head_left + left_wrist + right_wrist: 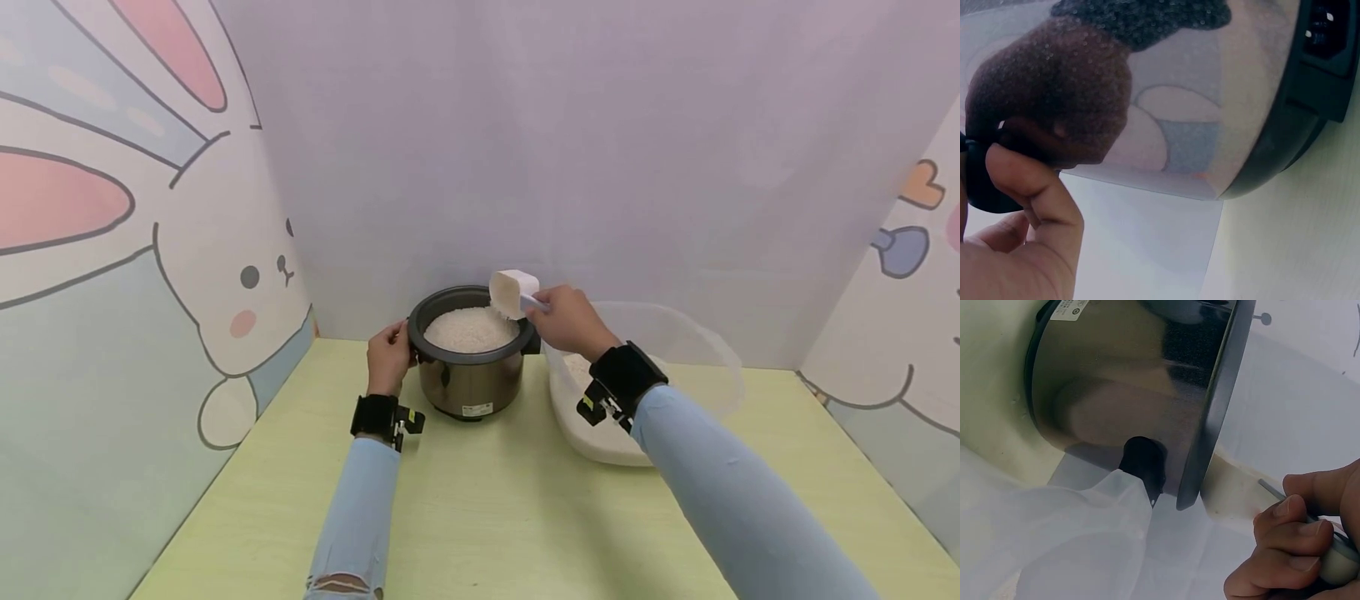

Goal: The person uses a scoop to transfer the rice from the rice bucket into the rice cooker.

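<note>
A dark rice cooker [480, 383] without a lid stands near the back wall, with white rice [471, 330] heaped inside. My left hand [387, 362] grips its black side handle [988, 190], thumb and fingers closing round it in the left wrist view. My right hand [570, 321] holds a white measuring scoop [517, 287] by its handle. The scoop is tipped over the cooker's right rim, its mouth facing left and down, with a few grains at its lower lip. In the right wrist view the rim partly hides the scoop's cup [1235, 490].
Right of the cooker is a translucent plastic bin [600, 446] holding some rice, partly covered by my right forearm; its wall rises close to the cooker's right handle [1144, 459]. A plain curtain [525, 150] hangs behind the light green table [480, 517]. Rabbit-printed panels flank it.
</note>
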{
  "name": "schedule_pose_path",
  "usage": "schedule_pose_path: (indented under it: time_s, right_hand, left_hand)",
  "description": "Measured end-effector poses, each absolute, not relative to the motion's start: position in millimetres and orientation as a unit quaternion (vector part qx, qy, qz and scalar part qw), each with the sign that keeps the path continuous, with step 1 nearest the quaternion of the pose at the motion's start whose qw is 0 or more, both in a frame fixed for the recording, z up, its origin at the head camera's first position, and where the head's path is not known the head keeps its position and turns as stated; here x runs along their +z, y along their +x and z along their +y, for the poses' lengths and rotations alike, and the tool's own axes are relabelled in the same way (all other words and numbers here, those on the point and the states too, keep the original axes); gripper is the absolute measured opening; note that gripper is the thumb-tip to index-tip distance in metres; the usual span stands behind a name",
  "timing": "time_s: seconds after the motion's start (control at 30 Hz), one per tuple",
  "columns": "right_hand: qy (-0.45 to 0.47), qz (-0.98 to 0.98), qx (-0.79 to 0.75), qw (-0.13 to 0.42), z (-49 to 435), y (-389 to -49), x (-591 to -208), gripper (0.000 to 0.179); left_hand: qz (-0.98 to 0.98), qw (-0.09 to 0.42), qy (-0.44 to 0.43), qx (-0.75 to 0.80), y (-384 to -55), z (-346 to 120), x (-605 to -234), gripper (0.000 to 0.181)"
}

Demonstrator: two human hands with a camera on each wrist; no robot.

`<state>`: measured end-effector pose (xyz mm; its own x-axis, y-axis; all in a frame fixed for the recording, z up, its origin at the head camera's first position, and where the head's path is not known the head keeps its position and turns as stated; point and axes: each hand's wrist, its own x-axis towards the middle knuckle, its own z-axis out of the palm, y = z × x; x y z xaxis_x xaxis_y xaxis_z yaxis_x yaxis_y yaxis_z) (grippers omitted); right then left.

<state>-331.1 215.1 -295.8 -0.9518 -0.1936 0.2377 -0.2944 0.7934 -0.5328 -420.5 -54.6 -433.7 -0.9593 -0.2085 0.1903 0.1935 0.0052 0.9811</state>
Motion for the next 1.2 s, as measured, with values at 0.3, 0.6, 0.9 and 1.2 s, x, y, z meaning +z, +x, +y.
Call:
schedule_pose_path:
  time_s: [0.3,0.6,0.9,1.2]
  right_hand:
    - [0.155,-0.947,0.273,0.074,215.5,-329.8,-302.0,0.024]
    - [0.152,-0.952,0.256,0.072,214.6,-329.1,-303.2,0.026]
    - [0.166,-0.953,0.235,0.094,217.6,-328.7,-305.0,0.024]
    - [0.172,-0.954,0.22,0.113,216.4,-325.1,-297.2,0.022]
  left_hand:
    - [-0.699,0.15,-0.009,-0.699,-417.8,-56.7,-435.2,0.036]
    - [-0.695,0.15,-0.009,-0.703,-417.3,-55.5,-434.8,0.035]
    - [-0.695,0.146,-0.014,-0.704,-417.7,-52.7,-434.3,0.036]
    - [-0.698,0.145,-0.013,-0.701,-416.9,-53.6,-434.4,0.035]
